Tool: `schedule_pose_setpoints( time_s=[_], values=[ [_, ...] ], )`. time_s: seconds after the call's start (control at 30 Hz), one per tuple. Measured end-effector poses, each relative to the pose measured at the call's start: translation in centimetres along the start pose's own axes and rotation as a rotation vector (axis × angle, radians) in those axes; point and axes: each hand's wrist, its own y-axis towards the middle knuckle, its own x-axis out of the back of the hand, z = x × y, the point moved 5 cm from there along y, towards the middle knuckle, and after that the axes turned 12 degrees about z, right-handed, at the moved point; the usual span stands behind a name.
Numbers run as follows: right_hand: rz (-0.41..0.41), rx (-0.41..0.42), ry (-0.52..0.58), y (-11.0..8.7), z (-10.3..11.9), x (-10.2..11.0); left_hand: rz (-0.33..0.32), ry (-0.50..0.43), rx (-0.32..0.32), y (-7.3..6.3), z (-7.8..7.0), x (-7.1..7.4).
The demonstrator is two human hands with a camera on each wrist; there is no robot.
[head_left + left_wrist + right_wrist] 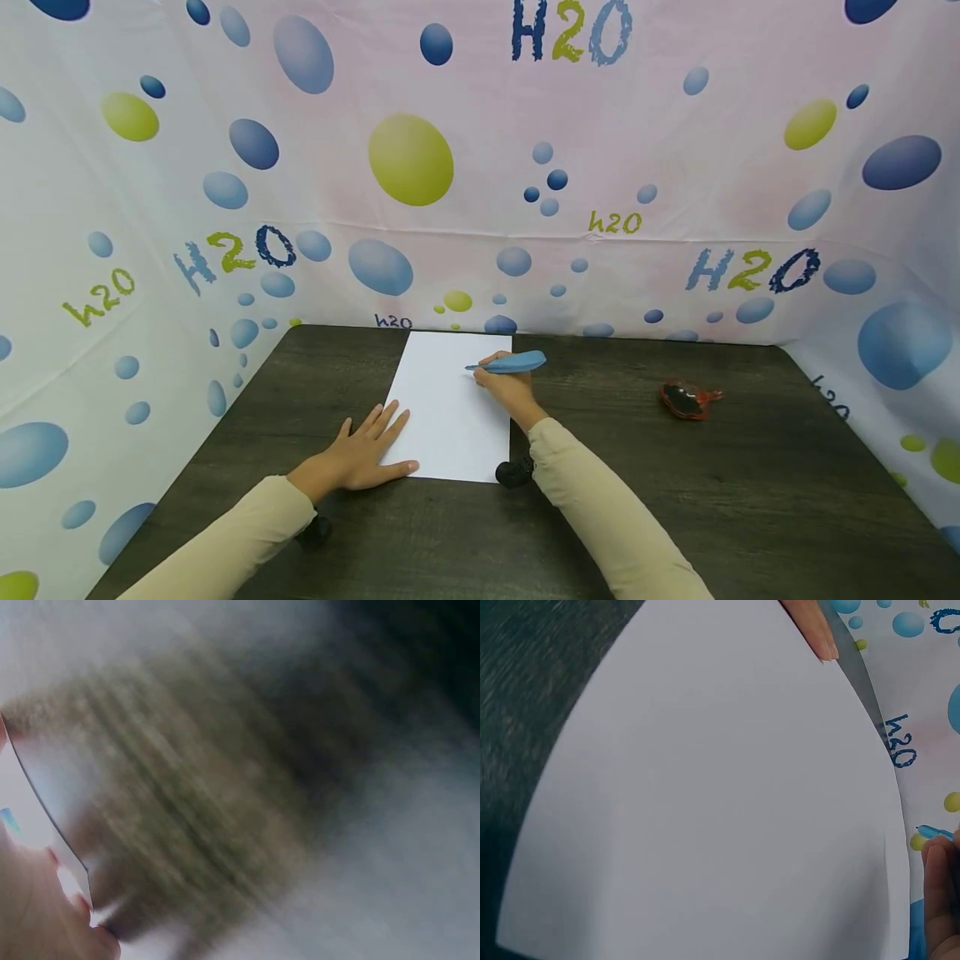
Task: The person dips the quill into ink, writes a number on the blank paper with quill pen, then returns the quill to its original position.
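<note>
A blank white sheet of paper [450,425] lies on the dark table and fills most of the right wrist view. My left hand [363,454] rests flat with spread fingers across the sheet's lower left edge, thumb by the bottom edge. Over the upper right part of the paper, my right hand [510,392] pinches a blue feather-shaped pen [517,362]. Its tip points left, close over the sheet. In the right wrist view the pen's tip [934,832] shows past the fingers. The left wrist view is largely blurred, with the hand [45,907] at its lower left.
A small red item with a dark oval face [684,400] lies on the right part of the dark wood table [750,500]. Behind and beside the table hangs a white sheet with bubbles and H2O lettering [480,200]. Black wrist cameras [513,473] sit under both sleeves.
</note>
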Motion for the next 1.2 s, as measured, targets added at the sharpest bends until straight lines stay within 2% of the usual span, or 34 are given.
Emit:
schedule_pose_setpoints(
  time_s=[0.1,0.27,0.4,0.7,0.93,1.2],
  values=[
    [-0.039,-0.025,0.026,0.0,-0.3,-0.2,0.0,0.001,0.001,0.0,0.0,0.0],
    [-0.09,-0.084,0.009,-0.2,-0.6,-0.6,-0.002,-0.015,-0.01,-0.2,-0.3,0.0],
    [-0.099,-0.13,0.037,-0.4,-1.1,-0.9,0.005,-0.014,-0.005,-0.3,-0.2,-0.3],
    [-0.122,-0.169,0.085,-0.4,-1.4,-1.2,-0.009,-0.003,-0.009,0.0,-0.1,-0.1],
    [-0.158,-0.174,0.003,-0.3,-1.5,-1.2,0.002,0.001,-0.004,0.1,-0.1,-0.1],
    [-0.194,-0.208,-0.007,-0.4,-1.6,-1.1,-0.005,-0.006,-0.013,-0.1,-0.3,-0.1]
  ],
)
